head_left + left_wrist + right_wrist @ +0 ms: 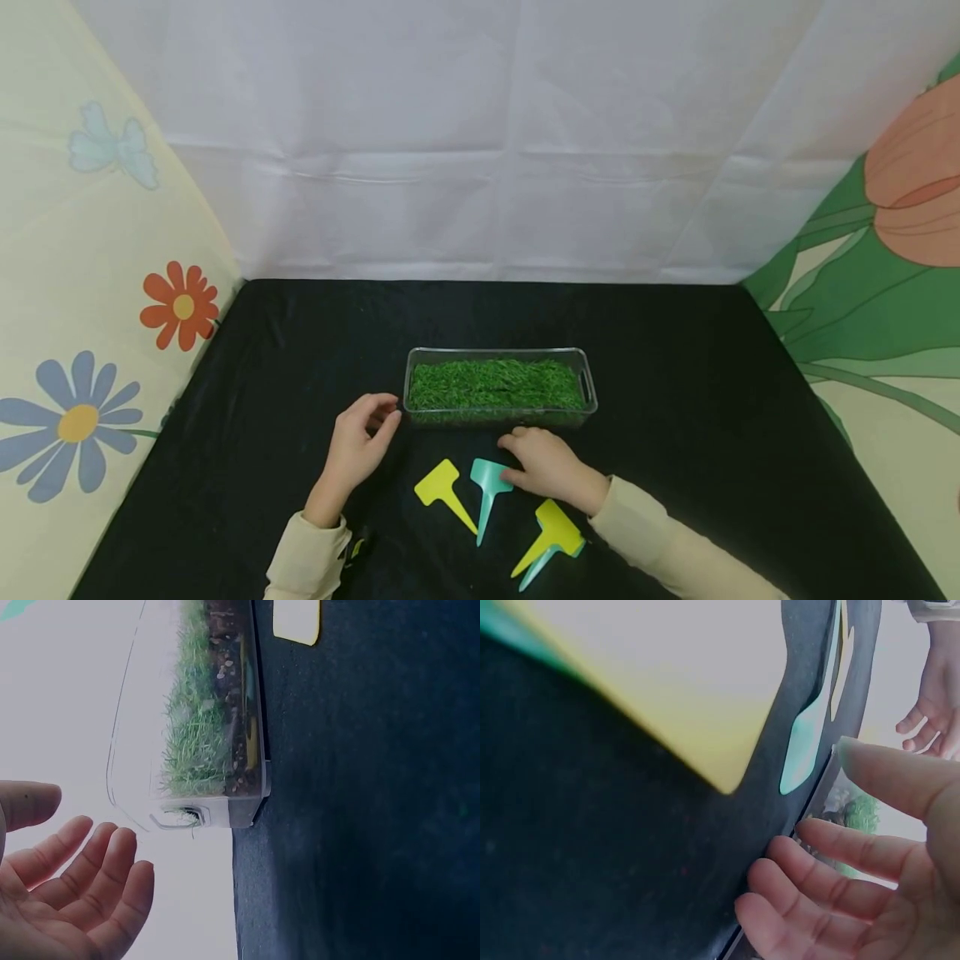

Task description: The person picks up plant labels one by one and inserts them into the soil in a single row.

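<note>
A clear tray (589, 385) filled with green grass (495, 383) stands mid-table. My left hand (382, 417) hovers by its left end, fingers relaxed and holding nothing; the left wrist view shows the open palm (75, 877) beside the tray's end wall (225, 810). My right hand (517, 454) rests on the cloth just in front of the tray, its thumb at the head of a teal plant label (487, 487). The right wrist view has those fingers (832, 877) spread and holding nothing, with the teal label (806, 746) beyond.
A yellow label (444, 492) lies left of the teal one. Another yellow label (553, 533) lies on a teal one by my right forearm. A black cloth (712, 400) covers the table. White and flowered sheets wall it in.
</note>
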